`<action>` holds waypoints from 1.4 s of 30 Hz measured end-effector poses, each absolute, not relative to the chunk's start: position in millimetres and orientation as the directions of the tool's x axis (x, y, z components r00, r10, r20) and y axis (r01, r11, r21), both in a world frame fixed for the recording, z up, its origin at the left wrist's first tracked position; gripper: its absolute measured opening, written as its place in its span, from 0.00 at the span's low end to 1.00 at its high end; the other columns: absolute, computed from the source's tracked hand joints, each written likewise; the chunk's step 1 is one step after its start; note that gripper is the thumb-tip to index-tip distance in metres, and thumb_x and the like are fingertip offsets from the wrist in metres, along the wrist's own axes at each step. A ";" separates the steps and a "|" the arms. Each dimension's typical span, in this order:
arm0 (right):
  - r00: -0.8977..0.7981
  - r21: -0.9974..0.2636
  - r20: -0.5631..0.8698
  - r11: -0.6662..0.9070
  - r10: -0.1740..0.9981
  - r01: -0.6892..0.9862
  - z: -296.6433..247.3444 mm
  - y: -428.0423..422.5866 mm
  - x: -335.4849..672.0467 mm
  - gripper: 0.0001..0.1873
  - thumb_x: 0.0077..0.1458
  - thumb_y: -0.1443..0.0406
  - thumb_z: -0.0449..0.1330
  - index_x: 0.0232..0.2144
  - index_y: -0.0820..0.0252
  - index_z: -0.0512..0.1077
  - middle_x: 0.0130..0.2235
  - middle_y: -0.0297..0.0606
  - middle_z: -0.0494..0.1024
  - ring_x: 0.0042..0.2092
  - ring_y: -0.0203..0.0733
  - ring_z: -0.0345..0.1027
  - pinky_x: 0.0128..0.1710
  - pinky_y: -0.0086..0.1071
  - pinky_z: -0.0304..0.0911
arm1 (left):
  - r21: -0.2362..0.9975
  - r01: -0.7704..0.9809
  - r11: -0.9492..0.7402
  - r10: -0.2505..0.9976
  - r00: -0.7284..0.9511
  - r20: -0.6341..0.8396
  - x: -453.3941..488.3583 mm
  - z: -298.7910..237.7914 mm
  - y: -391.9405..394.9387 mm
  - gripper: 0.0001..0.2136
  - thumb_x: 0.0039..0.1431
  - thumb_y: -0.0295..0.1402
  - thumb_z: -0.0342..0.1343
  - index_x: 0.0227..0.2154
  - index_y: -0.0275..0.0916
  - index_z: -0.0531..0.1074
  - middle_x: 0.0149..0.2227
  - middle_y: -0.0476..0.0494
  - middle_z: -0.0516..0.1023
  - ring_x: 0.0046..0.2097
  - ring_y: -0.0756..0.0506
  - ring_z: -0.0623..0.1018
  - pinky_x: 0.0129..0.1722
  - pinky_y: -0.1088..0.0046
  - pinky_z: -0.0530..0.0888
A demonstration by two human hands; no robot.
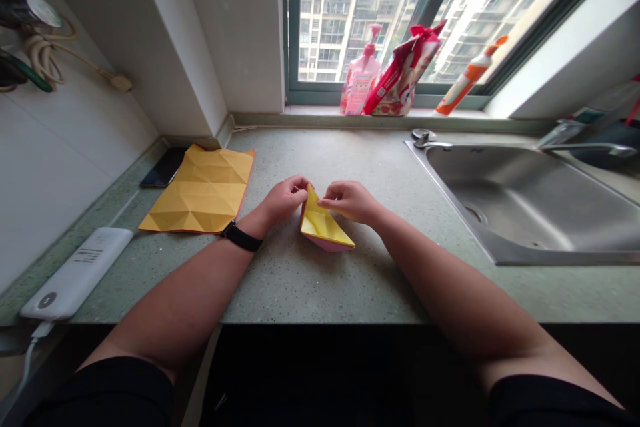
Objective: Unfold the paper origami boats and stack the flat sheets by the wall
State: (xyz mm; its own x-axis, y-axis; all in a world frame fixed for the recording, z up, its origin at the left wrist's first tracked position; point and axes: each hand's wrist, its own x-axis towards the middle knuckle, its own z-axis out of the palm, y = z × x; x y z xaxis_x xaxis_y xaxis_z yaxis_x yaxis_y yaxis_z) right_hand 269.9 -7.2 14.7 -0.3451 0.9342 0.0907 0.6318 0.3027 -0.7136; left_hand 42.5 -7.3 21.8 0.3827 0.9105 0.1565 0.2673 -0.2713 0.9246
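A small folded paper piece [325, 225], yellow inside and pink underneath, lies on the speckled countertop [320, 280] in the middle. My left hand [283, 200] pinches its far corner from the left, fingers closed on the paper; a black band sits on that wrist. From the right, my right hand [350, 201] pinches the same top edge, fingers curled on it. Both hands rest low over the counter, nearly touching each other.
A larger creased yellow sheet [203, 190] lies to the left, beside a dark phone [163, 168]. A white power bank [77, 273] sits at the front left edge. A steel sink [530, 207] fills the right. Bottles and a red bag [400, 73] stand on the window sill.
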 end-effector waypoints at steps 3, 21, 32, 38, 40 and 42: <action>-0.363 -0.676 0.139 0.356 0.921 0.645 15.9 -7.2 270.7 0.14 0.57 0.55 0.71 0.25 0.55 0.77 0.31 0.35 0.80 0.33 0.40 0.71 0.34 0.34 0.61 | 0.916 0.286 -0.283 0.910 0.383 0.161 42.4 23.0 -8.1 0.06 0.55 0.32 0.54 0.34 0.40 0.75 0.38 0.45 0.81 0.42 0.42 0.80 0.46 0.66 0.77; -0.213 -0.835 0.406 0.455 0.889 0.308 29.5 -8.7 278.3 0.21 0.56 0.46 0.73 0.27 0.54 0.77 0.30 0.35 0.79 0.33 0.41 0.71 0.33 0.35 0.66 | 0.858 0.382 -0.343 0.906 0.375 0.195 40.5 14.2 -4.6 0.11 0.59 0.33 0.52 0.38 0.39 0.79 0.40 0.44 0.84 0.43 0.42 0.81 0.46 0.67 0.76; 0.291 -0.936 0.352 0.333 0.890 0.116 20.6 24.9 311.2 0.23 0.52 0.45 0.74 0.32 0.53 0.73 0.30 0.33 0.78 0.28 0.37 0.71 0.26 0.32 0.65 | 0.909 0.214 -0.359 0.656 0.750 0.083 45.1 31.1 -29.3 0.14 0.66 0.36 0.57 0.49 0.41 0.84 0.46 0.43 0.87 0.45 0.43 0.83 0.47 0.67 0.77; 0.296 -0.832 0.492 0.342 0.819 0.437 12.8 14.1 298.9 0.18 0.58 0.48 0.69 0.31 0.54 0.76 0.31 0.37 0.82 0.32 0.43 0.76 0.34 0.38 0.69 | 0.856 0.304 -0.418 0.893 0.312 0.325 47.7 21.4 -17.4 0.14 0.67 0.47 0.62 0.36 0.40 0.75 0.34 0.46 0.79 0.36 0.46 0.78 0.39 0.69 0.75; 0.264 -0.799 0.513 0.342 0.817 0.495 11.8 9.9 289.2 0.16 0.59 0.49 0.67 0.31 0.54 0.77 0.31 0.37 0.83 0.33 0.45 0.76 0.35 0.39 0.71 | 0.842 0.335 -0.423 0.906 0.179 0.384 47.9 14.3 -10.2 0.15 0.64 0.45 0.67 0.42 0.41 0.75 0.40 0.44 0.81 0.40 0.45 0.79 0.41 0.68 0.76; 0.213 -0.777 0.526 0.363 0.824 0.514 10.8 7.1 278.5 0.15 0.60 0.50 0.66 0.31 0.53 0.77 0.32 0.38 0.84 0.33 0.45 0.77 0.36 0.40 0.72 | 0.836 0.346 -0.426 0.905 0.145 0.401 48.2 8.7 -4.5 0.16 0.62 0.44 0.69 0.46 0.41 0.75 0.45 0.41 0.82 0.42 0.44 0.80 0.43 0.68 0.78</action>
State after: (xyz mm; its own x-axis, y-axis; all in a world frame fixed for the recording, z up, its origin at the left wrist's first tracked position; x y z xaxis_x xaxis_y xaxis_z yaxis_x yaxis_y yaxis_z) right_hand 278.5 7.1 10.8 0.2131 0.8235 0.5257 0.5137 0.3632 -0.7773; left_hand 48.2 -4.5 8.7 0.1450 0.9047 0.4007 0.3455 -0.4257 0.8363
